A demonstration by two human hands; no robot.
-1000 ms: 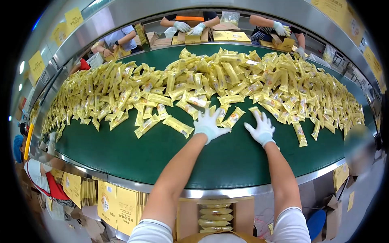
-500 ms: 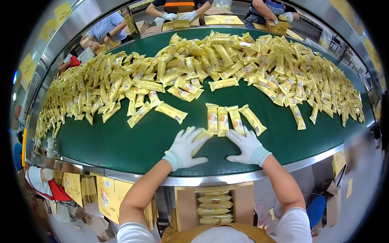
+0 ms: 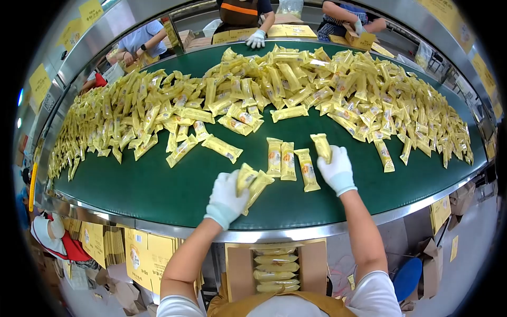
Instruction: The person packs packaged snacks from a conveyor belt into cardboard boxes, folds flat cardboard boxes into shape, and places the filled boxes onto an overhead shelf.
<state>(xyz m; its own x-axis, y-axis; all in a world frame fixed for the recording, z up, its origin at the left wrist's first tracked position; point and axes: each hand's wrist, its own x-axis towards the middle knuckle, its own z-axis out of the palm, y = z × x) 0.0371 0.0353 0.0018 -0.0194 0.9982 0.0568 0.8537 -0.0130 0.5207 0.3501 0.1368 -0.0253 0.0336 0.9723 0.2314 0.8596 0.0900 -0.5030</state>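
My left hand [image 3: 227,196], in a white glove, is closed around a yellow snack packet [image 3: 246,177] near the front of the green belt [image 3: 158,185]. A second yellow packet [image 3: 259,191] leans along that hand's right side; whether the fingers hold it too, I cannot tell. My right hand [image 3: 337,169], gloved as well, grips another snack packet [image 3: 320,146] by its lower part. Between the hands three packets stand in a rough row: a left one [image 3: 274,157], a middle one [image 3: 288,161] and a slightly tilted right one [image 3: 307,169].
A large heap of yellow packets [image 3: 296,74] spreads across the belt's far side. Below its metal edge [image 3: 296,233], an open carton [image 3: 312,264] holds several packets. Flat cartons [image 3: 142,259] stand at the lower left. Co-workers with boxes stand across the belt, one gloved hand [image 3: 256,39] at its edge.
My left hand has closed on a packet. My right hand has moved right and up, taking hold of the rightmost packet. Across the belt, a co-worker's gloved hand has come down onto the edge.
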